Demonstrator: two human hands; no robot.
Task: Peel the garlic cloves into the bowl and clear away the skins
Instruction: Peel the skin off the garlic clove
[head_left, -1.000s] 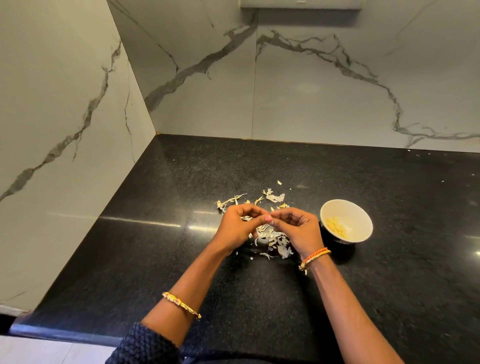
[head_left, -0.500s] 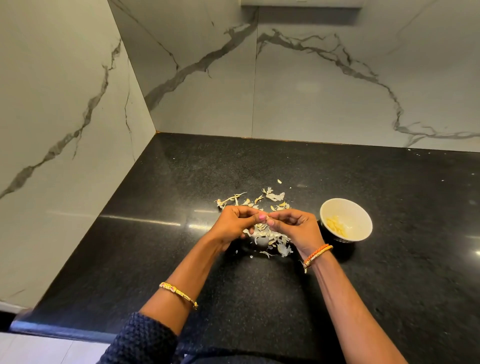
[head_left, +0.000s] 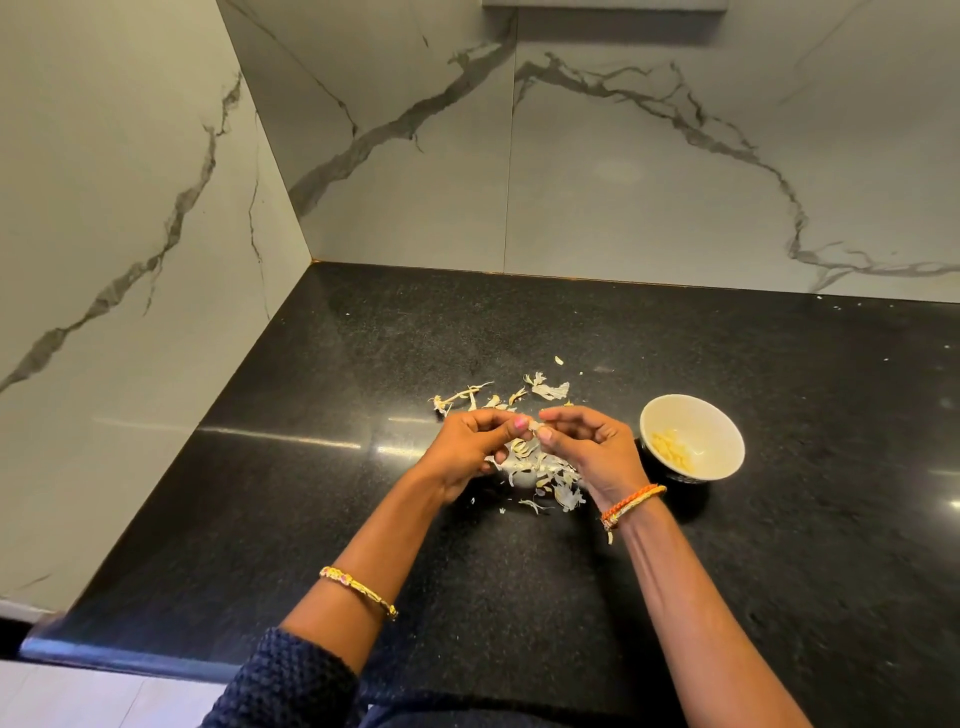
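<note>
Black speckled counter (head_left: 519, 597) in a marble-walled corner (head_left: 363, 182). Left hand (head_left: 470, 447) and right hand (head_left: 589, 449) pinch one garlic clove (head_left: 535, 427) between curled fingertips above the skins (head_left: 540, 467). Bowl (head_left: 719, 415) at 3 o'clock holds peeled cloves (head_left: 670, 448).

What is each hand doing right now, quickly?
Left hand: fingers curled, pinching the garlic clove.
Right hand: fingers curled, pinching the same clove.
</note>
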